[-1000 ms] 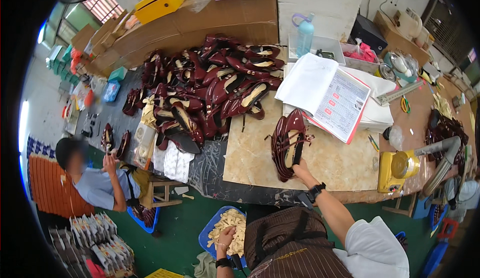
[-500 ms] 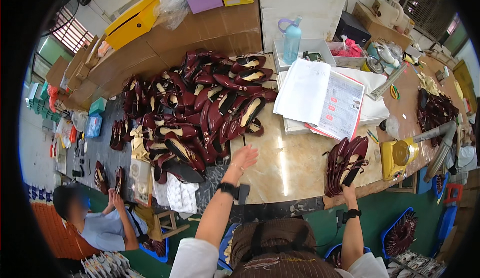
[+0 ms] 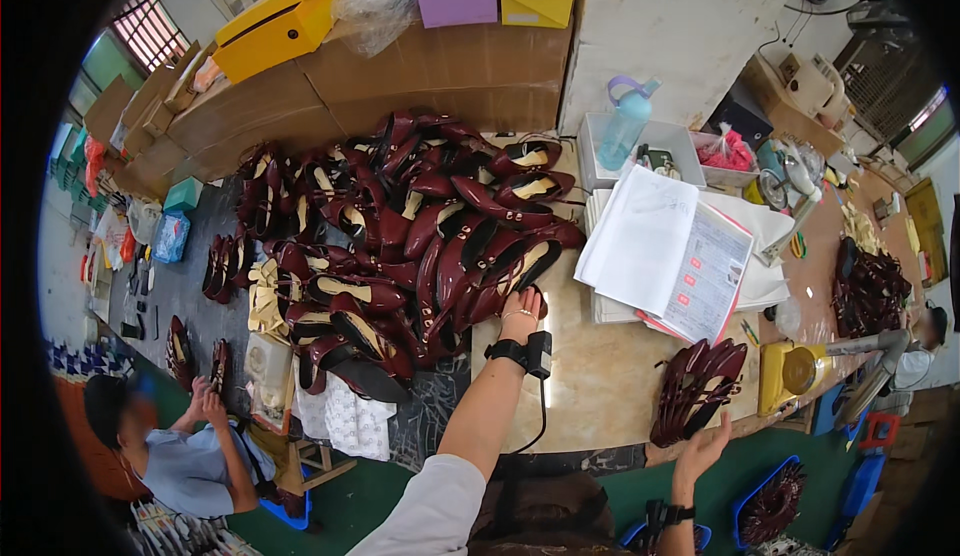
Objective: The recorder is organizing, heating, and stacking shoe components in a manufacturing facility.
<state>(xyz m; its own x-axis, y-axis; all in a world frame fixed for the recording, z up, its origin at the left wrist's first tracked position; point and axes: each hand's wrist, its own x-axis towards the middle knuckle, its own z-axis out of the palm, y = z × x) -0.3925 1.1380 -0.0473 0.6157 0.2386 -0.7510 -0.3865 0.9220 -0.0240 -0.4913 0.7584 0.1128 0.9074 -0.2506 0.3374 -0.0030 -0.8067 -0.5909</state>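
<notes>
My left hand reaches to the right edge of a heap of dark red patent shoes. Its fingers are stretched out against a shoe with a tan insole; the fingertips are partly hidden, and no firm grip shows. Several dark red strapped shoes stand bunched close together near the front edge of the table. Just beside this bunch, my right hand is open with fingers apart, holding nothing.
An open stack of papers lies right of the heap, before a grey bin with a blue bottle. A yellow machine stands far right, near another shoe pile. At left sits a co-worker handling shoes.
My left hand has moved forward to the heap's right edge. My right hand has let go of the bunched shoes and opened beside them. The whole view has shifted.
</notes>
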